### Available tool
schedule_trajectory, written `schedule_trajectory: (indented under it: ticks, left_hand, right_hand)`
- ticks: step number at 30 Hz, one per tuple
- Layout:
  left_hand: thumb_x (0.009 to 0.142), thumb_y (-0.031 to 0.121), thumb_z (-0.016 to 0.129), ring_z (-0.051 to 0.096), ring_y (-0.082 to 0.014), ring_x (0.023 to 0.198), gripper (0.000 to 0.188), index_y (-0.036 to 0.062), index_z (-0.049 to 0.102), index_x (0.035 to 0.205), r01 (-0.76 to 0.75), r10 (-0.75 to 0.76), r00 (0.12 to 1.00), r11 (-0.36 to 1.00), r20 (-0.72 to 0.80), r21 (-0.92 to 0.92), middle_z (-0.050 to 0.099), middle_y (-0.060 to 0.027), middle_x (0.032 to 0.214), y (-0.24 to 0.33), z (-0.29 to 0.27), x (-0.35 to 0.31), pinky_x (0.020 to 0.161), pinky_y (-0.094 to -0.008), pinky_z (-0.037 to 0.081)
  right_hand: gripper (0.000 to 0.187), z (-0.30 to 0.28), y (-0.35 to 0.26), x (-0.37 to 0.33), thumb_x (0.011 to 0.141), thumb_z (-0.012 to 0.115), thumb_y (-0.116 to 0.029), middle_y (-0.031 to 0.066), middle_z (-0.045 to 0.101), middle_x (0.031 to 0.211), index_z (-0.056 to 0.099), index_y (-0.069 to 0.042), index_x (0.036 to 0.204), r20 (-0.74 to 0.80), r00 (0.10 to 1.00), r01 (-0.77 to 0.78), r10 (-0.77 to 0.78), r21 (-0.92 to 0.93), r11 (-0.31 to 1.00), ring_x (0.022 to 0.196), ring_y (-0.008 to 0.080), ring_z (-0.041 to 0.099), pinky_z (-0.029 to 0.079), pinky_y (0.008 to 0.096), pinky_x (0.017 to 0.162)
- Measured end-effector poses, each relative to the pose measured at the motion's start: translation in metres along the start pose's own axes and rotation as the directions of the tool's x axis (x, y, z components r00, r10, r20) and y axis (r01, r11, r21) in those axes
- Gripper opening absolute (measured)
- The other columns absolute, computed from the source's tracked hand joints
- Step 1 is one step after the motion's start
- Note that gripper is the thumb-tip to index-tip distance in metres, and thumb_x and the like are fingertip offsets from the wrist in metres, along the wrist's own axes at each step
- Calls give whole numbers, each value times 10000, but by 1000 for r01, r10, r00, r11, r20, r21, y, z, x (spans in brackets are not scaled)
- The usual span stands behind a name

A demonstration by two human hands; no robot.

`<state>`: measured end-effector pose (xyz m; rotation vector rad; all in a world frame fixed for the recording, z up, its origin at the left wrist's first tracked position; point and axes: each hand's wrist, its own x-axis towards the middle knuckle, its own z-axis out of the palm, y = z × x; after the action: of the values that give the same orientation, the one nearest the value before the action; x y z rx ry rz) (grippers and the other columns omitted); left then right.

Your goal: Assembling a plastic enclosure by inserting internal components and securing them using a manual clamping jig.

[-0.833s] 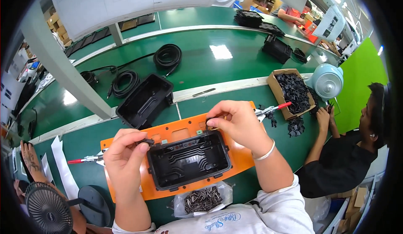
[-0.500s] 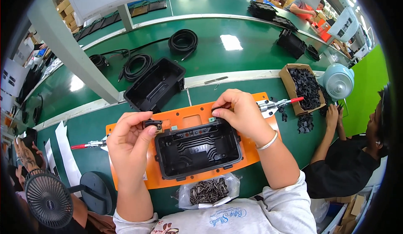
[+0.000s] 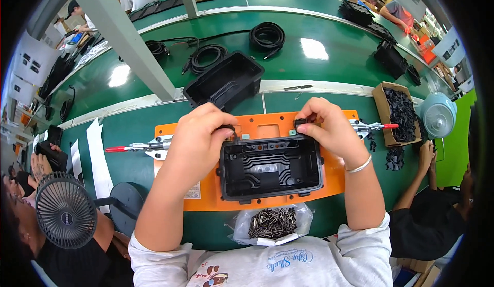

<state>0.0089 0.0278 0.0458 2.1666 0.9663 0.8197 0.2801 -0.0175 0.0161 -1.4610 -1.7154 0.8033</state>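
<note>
Both hands are busy at the far edge of an open black housing (image 3: 272, 194), which sits on an orange fixture (image 3: 333, 186) on the green worktop (image 3: 206, 229). The left hand (image 3: 201, 133) is at the far left corner, its grip closed down to a pinch, thumb and fingertips on a small dark piece (image 3: 232, 131) that they partly hide. Over at the far right corner, the right hand (image 3: 325, 128) has its grip pinched just as narrow on a little black block (image 3: 300, 123); whether that block touches the rim, I can't tell. Red-handled clamps (image 3: 141, 147) flank the fixture, a clear bag (image 3: 240, 230) of metal pins (image 3: 272, 222) lies nearest the body, and a second black housing (image 3: 226, 83) rests tilted beyond.
</note>
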Motion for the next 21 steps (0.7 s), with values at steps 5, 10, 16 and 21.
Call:
schedule_trajectory:
  ticks: [5, 10, 16, 21]
  left_hand:
    - [772, -108, 622, 653, -245, 749, 173, -33, 678, 918, -26, 15, 991, 996, 135, 83, 617, -122, 832, -14, 5, 14, 665, -307, 524]
    - [757, -113, 637, 652, -252, 741, 145, -37, 682, 872, 8, -32, 976, 994, 217, 106, 622, -121, 826, -18, 5, 23, 665, -313, 524]
    - [719, -146, 644, 651, -247, 730, 139, -49, 658, 817, 68, -93, 962, 992, 258, 107, 613, -130, 784, -10, 11, 35, 659, -310, 520]
    - [656, -171, 642, 632, -258, 682, 164, -53, 632, 770, 39, -67, 965, 993, 253, 116, 591, -136, 730, -12, 13, 33, 632, -322, 506]
  right_hand:
    - [162, -2, -2, 0, 756, 723, 16, 98, 570, 834, 585, 12, 842, 40, 996, -76, 74, 45, 996, 761, 208, 567, 488, 316, 721]
    - [173, 4, -4, 3, 744, 723, 25, 98, 568, 813, 581, 14, 841, 3, 996, -91, 91, 2, 996, 759, 212, 568, 487, 321, 716]
    - [183, 4, -4, -2, 722, 719, 33, 123, 583, 816, 566, 9, 818, -88, 995, -50, 46, -44, 998, 787, 267, 573, 485, 354, 713]
    - [205, 8, -3, -3, 697, 725, 56, 106, 582, 801, 560, -2, 803, -84, 990, 101, -117, -173, 980, 814, 279, 564, 481, 357, 704]
